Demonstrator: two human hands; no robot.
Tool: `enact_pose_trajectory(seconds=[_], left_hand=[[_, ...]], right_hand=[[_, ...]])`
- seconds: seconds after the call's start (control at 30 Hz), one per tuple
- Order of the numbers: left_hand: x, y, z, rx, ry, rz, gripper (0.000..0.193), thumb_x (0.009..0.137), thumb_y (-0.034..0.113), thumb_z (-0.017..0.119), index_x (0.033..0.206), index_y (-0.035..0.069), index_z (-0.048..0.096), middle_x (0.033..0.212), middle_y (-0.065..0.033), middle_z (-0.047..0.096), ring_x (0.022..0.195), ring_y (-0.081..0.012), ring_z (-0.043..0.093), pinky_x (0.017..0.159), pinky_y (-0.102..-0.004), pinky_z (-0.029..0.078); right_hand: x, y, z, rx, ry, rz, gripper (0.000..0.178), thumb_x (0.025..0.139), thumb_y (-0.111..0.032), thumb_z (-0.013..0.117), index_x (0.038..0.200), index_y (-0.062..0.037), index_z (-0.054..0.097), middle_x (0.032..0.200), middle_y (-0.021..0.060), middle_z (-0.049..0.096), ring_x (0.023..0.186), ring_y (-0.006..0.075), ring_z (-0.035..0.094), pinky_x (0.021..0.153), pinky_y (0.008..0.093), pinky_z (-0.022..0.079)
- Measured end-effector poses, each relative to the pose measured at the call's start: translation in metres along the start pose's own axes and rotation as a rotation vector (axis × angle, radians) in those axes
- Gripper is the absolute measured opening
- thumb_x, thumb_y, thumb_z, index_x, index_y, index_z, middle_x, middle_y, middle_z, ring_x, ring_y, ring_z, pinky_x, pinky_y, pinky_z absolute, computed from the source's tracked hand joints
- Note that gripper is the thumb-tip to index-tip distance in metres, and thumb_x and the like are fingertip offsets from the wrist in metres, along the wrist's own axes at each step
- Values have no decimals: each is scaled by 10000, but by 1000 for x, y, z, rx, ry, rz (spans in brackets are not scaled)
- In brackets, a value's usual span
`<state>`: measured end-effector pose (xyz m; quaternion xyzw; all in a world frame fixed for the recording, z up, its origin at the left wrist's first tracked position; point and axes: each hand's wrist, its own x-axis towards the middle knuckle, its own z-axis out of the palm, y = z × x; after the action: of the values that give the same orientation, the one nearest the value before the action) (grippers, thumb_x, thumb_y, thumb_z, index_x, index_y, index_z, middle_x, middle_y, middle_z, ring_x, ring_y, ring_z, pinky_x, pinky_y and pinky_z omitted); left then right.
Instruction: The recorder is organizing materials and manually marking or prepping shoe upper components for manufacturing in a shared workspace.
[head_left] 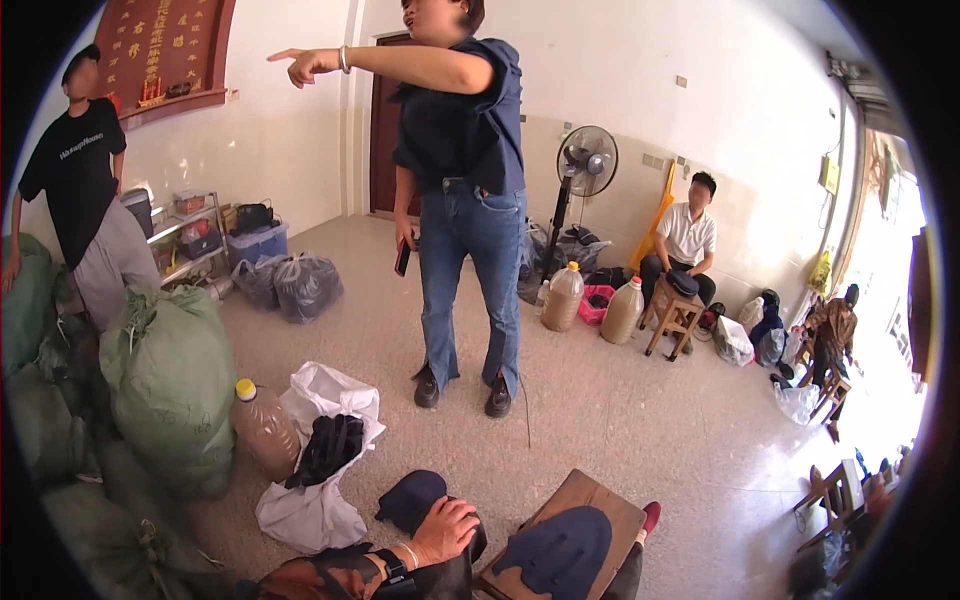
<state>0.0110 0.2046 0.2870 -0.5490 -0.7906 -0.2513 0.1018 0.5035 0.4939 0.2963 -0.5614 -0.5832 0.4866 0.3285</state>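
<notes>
My left hand (pixel 445 532), with a dark watch on its wrist, lies over my dark-clad knee with its fingers laid out. Just beyond it is a rounded piece of navy cloth (pixel 411 498); whether the hand touches it I cannot tell. To the right, a wooden stool (pixel 578 487) stands before me, with a flat navy cloth piece with a rounded end (pixel 565 550) lying on top. My right hand is outside the picture. On the floor left of my hand, a white sack (pixel 312 518) lies open with black cloth (pixel 330 448) in it.
Large green sacks (pixel 168 385) crowd the left, beside a yellow-capped jug (pixel 264 430). Ahead, a standing person (pixel 465 140) points left, holding a phone (pixel 403 258). Another person (pixel 75 170) stands far left; one sits (pixel 688 235) near a fan (pixel 588 160). More stools (pixel 835 500) stand right.
</notes>
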Motion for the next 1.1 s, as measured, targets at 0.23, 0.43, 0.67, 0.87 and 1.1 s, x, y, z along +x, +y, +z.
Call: enact_pose_trajectory(seconds=[0.23,0.43,0.67,0.87,1.1], left_hand=[[-8,-3,1,16,-39,-3,227,920,257,600,1069,100,668,1228,-67,582,1231,-264,484,1066,-491,327],[-13,-8,0,18,-10,-19,240,920,259,600,1084,99,670,1236,-67,580,1232,-264,483,1060,-495,327],[-14,-11,0,-19,4,-2,237,912,263,614,1065,93,674,1229,-82,577,1233,-276,478,1059,-497,324],[-14,-12,-3,-48,17,-8,231,905,255,624,1064,94,666,1233,-94,566,1241,-295,473,1063,-511,323],[-12,-12,-2,-55,4,4,229,905,255,623,1056,89,667,1244,-93,562,1251,-289,463,1083,-515,304]], right_hand=[[-11,10,26,89,-3,-24,290,990,-259,541,1188,-63,618,1178,166,617,1026,244,607,845,363,517],[-48,21,26,101,22,-17,285,987,-255,542,1182,-62,619,1170,164,617,1020,242,607,841,361,517],[-76,17,27,85,36,-36,280,984,-251,544,1176,-61,620,1162,161,618,1013,240,607,837,360,517],[-112,29,13,49,45,2,276,982,-248,546,1170,-60,620,1155,158,619,1007,238,607,833,359,517],[-170,48,6,19,47,78,271,979,-244,547,1164,-59,621,1147,155,620,1000,236,606,828,358,516]])
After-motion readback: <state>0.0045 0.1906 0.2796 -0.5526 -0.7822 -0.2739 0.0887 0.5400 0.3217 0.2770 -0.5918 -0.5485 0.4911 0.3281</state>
